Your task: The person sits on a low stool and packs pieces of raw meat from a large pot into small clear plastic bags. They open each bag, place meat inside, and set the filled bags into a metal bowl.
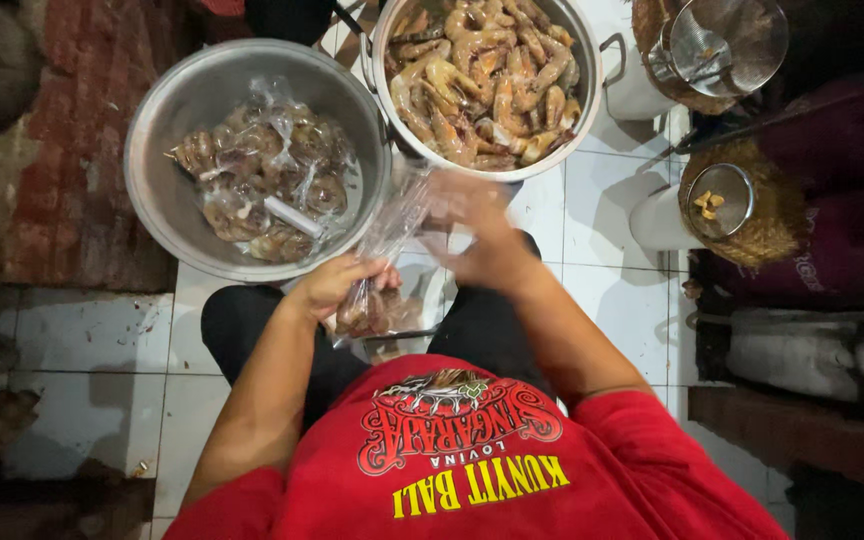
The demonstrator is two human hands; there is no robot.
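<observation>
Both hands work over the person's lap in the head view. Left hand (337,283) is clenched around the neck of a clear plastic bag (377,270) whose lower end holds a small heap of brownish shrimp, hanging just above the knees. Right hand (477,228) is blurred with motion at the bag's upper end; its fingers are spread near the plastic, and whether they pinch it or only brush it I cannot tell.

Ahead of the left hand sits a wide round steel basin (167,120) on the tiled floor (92,340), and inside it lie several filled clear bags of shrimp (262,165) (knotted and heaped together at the middle). Just beside it, touching or nearly touching at the rim, stands a deeper steel pot with side handles (592,75), packed to the top with loose, pale orange raw shrimp (482,80). The bag's upper end reaches close to this pot's near rim.

Off to the right, well apart from the hands, a round wire-mesh strainer (727,40) rests on a basket, and a smaller metal-rimmed strainer (717,200) sits on a white container. A red short-sleeved shirt (472,470) fills the bottom of the view.
</observation>
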